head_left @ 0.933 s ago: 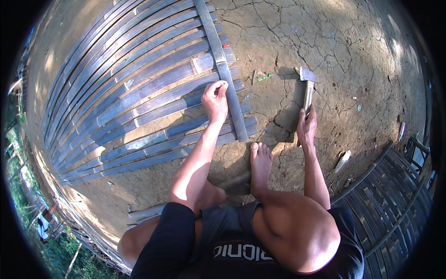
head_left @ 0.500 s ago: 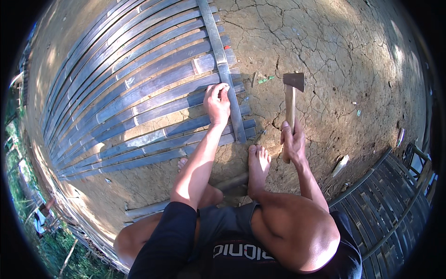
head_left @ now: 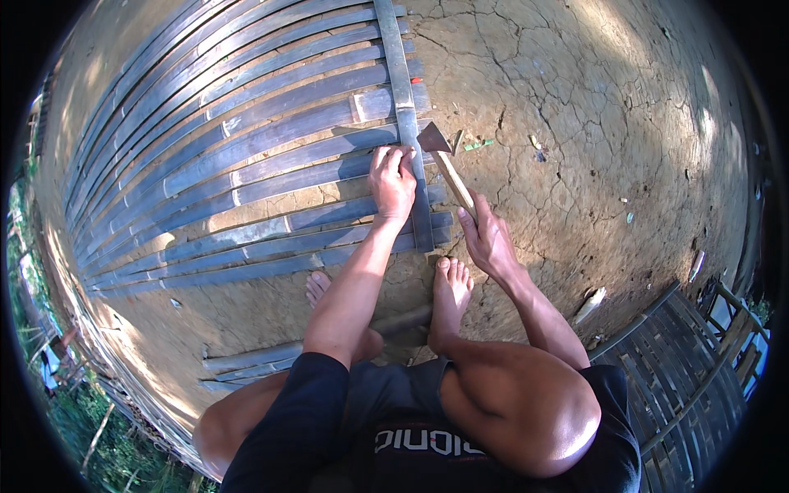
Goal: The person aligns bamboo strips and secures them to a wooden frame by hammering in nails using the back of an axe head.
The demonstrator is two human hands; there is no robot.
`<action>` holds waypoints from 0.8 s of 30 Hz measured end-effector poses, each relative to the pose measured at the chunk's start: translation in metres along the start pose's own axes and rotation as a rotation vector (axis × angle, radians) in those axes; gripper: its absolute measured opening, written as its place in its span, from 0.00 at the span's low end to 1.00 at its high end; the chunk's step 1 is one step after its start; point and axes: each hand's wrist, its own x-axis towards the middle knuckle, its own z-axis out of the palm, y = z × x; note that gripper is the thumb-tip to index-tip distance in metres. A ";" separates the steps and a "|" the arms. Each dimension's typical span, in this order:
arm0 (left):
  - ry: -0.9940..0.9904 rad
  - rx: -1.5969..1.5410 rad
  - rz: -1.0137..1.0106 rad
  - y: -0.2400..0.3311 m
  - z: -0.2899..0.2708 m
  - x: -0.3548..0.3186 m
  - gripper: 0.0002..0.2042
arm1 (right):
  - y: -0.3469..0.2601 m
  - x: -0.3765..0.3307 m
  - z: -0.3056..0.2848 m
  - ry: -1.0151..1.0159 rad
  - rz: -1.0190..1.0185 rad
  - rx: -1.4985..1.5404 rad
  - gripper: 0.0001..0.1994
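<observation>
- Left hand point(head_left: 393, 182): anything between its fingertips is too small to tell.
- Hatchet point(head_left: 454, 181): handle's near end hidden by the right hand point(head_left: 489, 238); whether its head touches the crosspiece point(head_left: 401, 86) cannot be told.
- Crosspiece and farthest slats point(head_left: 238, 156): cut off by the upper edge.
- Left foot point(head_left: 318, 286): mostly hidden by the left forearm point(head_left: 349, 287).
- Red thing point(head_left: 417, 80): too small to identify.
- Greenery point(head_left: 107, 435), near left: blurred.
- Dark panel point(head_left: 682, 378), near right: cut off.
</observation>
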 end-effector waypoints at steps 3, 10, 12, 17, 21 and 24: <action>0.016 -0.030 -0.014 -0.001 -0.001 0.000 0.04 | -0.008 0.004 -0.002 -0.039 0.002 -0.067 0.20; 0.017 -0.047 -0.030 0.003 -0.001 0.002 0.04 | 0.008 0.013 0.009 -0.014 -0.034 -0.128 0.17; -0.002 -0.045 -0.027 -0.001 -0.003 0.002 0.04 | 0.006 0.018 0.007 -0.020 -0.032 -0.144 0.16; -0.014 -0.085 -0.056 0.007 -0.005 0.004 0.04 | 0.005 0.006 0.016 0.102 -0.075 -0.067 0.14; 0.020 -0.028 -0.059 0.003 -0.001 0.001 0.04 | 0.009 0.009 0.014 -0.046 0.034 -0.094 0.14; 0.027 -0.062 -0.086 0.006 -0.005 0.003 0.04 | 0.003 0.000 0.023 0.151 -0.121 -0.035 0.13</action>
